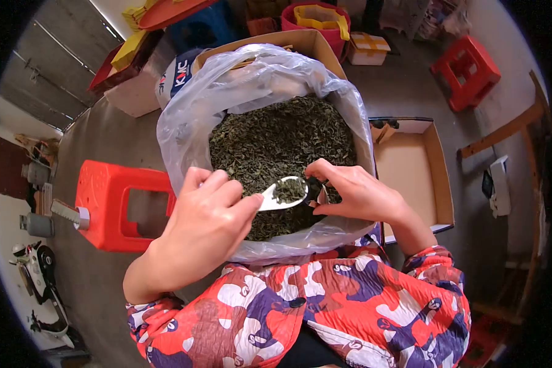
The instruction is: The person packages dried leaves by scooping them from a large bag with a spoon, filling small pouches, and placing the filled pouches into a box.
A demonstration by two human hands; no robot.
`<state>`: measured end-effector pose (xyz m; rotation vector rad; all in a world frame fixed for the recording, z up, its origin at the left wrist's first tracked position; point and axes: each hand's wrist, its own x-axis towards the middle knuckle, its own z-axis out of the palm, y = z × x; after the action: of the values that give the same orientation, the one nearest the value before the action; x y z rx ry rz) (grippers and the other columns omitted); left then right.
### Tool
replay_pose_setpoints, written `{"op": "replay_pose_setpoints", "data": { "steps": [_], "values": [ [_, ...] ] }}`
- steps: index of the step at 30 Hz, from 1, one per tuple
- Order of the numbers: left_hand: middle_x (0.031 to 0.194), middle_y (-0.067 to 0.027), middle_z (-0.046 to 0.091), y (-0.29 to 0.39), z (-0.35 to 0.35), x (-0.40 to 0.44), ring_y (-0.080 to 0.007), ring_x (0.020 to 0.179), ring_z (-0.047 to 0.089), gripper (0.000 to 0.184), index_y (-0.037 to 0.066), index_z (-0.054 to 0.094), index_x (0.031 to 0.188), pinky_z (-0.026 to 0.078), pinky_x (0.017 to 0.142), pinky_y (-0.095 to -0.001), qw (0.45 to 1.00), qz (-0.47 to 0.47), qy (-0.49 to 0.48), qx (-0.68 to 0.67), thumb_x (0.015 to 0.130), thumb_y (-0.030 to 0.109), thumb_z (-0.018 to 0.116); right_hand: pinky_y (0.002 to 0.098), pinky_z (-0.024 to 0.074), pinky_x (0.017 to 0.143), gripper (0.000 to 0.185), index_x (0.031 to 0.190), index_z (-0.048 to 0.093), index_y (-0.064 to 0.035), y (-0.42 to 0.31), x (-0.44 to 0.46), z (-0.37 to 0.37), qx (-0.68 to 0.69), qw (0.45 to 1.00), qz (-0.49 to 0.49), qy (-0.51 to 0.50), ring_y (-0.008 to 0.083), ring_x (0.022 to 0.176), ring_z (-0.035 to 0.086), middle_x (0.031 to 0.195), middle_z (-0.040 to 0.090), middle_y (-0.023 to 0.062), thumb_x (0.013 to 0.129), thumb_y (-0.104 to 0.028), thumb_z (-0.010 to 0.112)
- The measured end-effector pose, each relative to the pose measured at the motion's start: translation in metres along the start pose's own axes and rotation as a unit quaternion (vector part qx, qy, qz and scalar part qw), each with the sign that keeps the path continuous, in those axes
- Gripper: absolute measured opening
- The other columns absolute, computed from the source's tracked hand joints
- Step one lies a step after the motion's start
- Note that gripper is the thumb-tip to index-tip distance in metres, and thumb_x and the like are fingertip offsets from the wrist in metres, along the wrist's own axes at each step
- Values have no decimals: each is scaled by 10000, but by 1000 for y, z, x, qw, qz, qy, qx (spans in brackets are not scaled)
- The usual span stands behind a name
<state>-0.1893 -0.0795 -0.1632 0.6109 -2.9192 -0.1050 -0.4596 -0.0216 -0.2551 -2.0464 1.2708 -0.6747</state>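
Around a brown cardboard box (pixel 325 52), lined with a translucent plastic bag (pixel 181 126) of dried dark-green leaves (pixel 276 135), are a red plastic stool (pixel 101 199) at left and a shallow open cardboard tray (pixel 408 178) at right. A blue-and-white sack (pixel 183 72) behind reads "KMC". Above the leaves, the left hand (pixel 205 211) pinches the handle of a white leaf-filled scoop (pixel 270 200), knuckles up. The right hand (pixel 365 193), thumb below the index finger, holds a small dark object (pixel 313 191), partly hidden, at the scoop's tip.
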Motion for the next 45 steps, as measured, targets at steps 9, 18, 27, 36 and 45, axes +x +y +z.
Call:
{"op": "replay_pose_setpoints", "data": {
  "steps": [9, 18, 27, 36, 45],
  "values": [
    [741, -42, 586, 5, 1, 60, -223, 842, 578, 61, 110, 653, 678, 377, 899, -397, 977, 150, -141, 52, 710, 159, 637, 443, 506, 791, 477, 1134, 485, -31, -2, 1, 5, 20, 999, -29, -25, 376, 951, 637, 1004, 613, 167, 761, -90, 777],
    [711, -43, 641, 6, -20, 86, -213, 828, 597, 77, 112, 677, 614, 377, 917, -385, 967, 181, -168, 57, 674, 159, 665, 417, 511, 843, 521, 1165, 499, -40, -5, -4, 8, 22, 997, -54, 55, 356, 1012, 635, 1061, 619, 150, 740, -78, 798],
    [672, -20, 615, 8, -23, 90, -201, 812, 598, 82, 116, 670, 599, 381, 893, -358, 969, 185, -144, 71, 669, 158, 667, 386, 519, 858, 516, 1168, 537, -42, -9, -5, 6, 67, 995, -14, 66, 301, 1009, 639, 1076, 619, 128, 735, -80, 814],
    [664, 0, 550, -6, -70, 57, -200, 791, 564, 55, 136, 689, 676, 394, 900, -406, 975, 120, -144, 121, 669, 161, 736, 355, 550, 904, 521, 1176, 578, -45, -10, -10, 4, 93, 992, 59, 68, 236, 1083, 632, 1141, 634, 76, 726, -79, 840],
    [679, -12, 502, -11, -71, 29, -217, 758, 540, 123, 147, 724, 815, 386, 829, -408, 990, 87, -66, 86, 697, 156, 755, 344, 563, 842, 527, 1164, 568, -53, -20, -24, -19, 51, 973, 1, 223, 215, 1049, 645, 1136, 626, 86, 719, -59, 850]
  ]
}}
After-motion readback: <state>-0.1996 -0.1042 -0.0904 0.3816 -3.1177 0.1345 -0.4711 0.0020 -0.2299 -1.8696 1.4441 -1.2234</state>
